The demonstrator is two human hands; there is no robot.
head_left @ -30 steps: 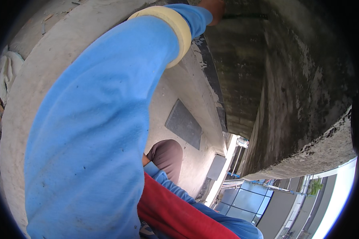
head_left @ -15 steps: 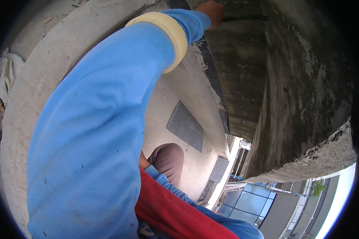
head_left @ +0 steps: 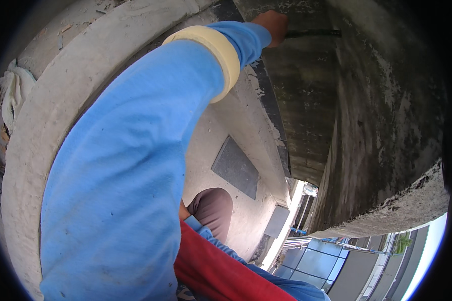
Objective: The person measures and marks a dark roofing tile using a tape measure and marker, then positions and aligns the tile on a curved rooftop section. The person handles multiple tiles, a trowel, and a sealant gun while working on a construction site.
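Note:
My left arm, in a blue sleeve with a cream band (head_left: 228, 62) around it, stretches from the lower left to the top. At its end my left hand (head_left: 272, 27) is closed in a fist beside the dark, stained wall. A thin dark bar-shaped tool (head_left: 314, 33) sticks out of the fist to the right, along the wall; its kind is unclear. My right hand (head_left: 184, 209) shows only as a sliver by my brown-trousered knee (head_left: 213, 208). My left sleeve hides its fingers.
A curved concrete ledge (head_left: 25, 200) runs down the left, with a crumpled pale cloth (head_left: 16, 93) beyond it. Grey tiles (head_left: 236, 168) lie on the pale concrete surface. The rough wall (head_left: 386, 125) fills the right. Behind it stand poles and a glass-fronted building (head_left: 311, 261).
The whole view has shifted, so everything sits a little lower in the picture. My left fist and the bar keep nearly the same place against the wall.

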